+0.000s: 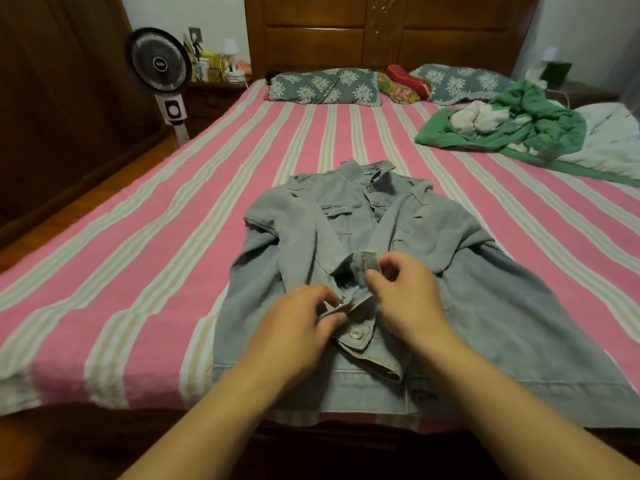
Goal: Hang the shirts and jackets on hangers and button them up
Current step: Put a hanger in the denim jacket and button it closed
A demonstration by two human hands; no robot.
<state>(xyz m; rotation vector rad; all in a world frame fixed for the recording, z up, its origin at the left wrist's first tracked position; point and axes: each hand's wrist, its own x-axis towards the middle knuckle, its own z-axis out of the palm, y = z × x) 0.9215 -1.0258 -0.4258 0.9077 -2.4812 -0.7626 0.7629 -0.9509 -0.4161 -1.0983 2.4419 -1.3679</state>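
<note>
A pale blue denim jacket [485,299] lies face up on the striped bed [138,244], collar pointing to the headboard, sleeves folded across the chest. A button near the collar is fastened. My left hand [294,327] pinches the edge of a sleeve cuff just above its metal button [355,332]. My right hand [405,292] pinches another fold of denim a little higher, near the middle of the front. No hanger shows in the head view.
A green garment [533,123] with pale clothes bundled on it lies at the bed's far right. Patterned pillows [325,86] sit against the wooden headboard. A standing fan [159,67] and a cluttered nightstand are left of the bed. Wooden floor runs along the left side.
</note>
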